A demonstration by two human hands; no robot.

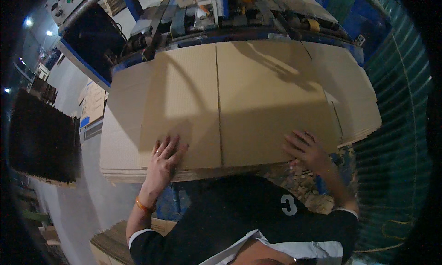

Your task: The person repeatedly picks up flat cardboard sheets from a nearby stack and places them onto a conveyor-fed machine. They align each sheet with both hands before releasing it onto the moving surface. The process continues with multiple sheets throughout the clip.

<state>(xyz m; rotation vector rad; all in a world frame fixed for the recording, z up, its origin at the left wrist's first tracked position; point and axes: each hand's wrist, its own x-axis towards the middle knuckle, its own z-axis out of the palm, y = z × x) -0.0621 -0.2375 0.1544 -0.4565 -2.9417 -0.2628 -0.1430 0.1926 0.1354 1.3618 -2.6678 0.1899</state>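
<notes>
A creased cardboard sheet (258, 90) lies on top of a stack of cardboard sheets (122, 115) in front of a machine. My left hand (166, 155) rests on the sheet's near left part, its fingers spread. Near the right front edge, my right hand (306, 150) lies on the same sheet with the fingers stretched out. Neither hand grips anything that shows. A dark crease runs from front to back across the sheet, between my hands.
Beyond the stack stands the blue-framed machine (239, 23) with rollers and belts. At the right is a green corrugated wall (391, 140). Cardboard scraps (317, 200) lie below my right forearm. More stacked cardboard (43, 131) stands at the left, and another stack (113, 242) lies at lower left.
</notes>
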